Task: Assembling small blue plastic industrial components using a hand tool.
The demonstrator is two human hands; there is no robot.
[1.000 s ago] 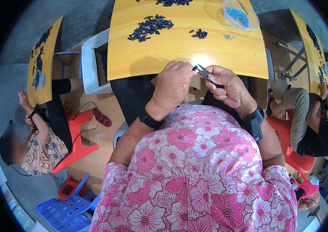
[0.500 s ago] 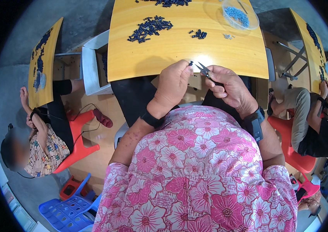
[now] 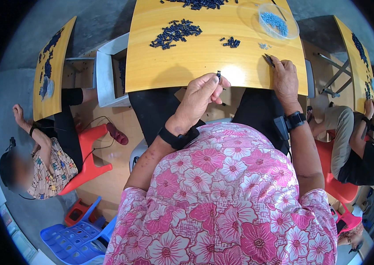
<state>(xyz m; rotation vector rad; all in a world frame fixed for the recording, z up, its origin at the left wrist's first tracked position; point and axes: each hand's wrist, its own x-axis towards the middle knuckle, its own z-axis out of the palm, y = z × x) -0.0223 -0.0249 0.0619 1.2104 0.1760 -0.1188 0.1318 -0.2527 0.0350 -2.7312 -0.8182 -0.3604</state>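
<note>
Fingers (image 3: 225, 82) of the left hand (image 3: 197, 93) pinched a small black piece (image 3: 218, 75), and its top stuck up above the thumb. This hand was at the front edge of the yellow worktop (image 3: 151, 66). Over to the right, the right hand (image 3: 286, 79) was above the worktop with its back showing. Its fingers were on small black scissors (image 3: 268, 59), but I could not tell how tightly they held on. The scissors' points faced away from the body.

Just past the scissors lay some tiny pale bits (image 3: 264, 46). A little bunch of black pieces (image 3: 231, 42) sat to their left, and a big pile of black pieces (image 3: 176, 33) lay farther left. Next came a round clear tub (image 3: 294, 27) with blue bits (image 3: 273, 23) inside. At the far end was another black pile (image 3: 200, 4).
</note>
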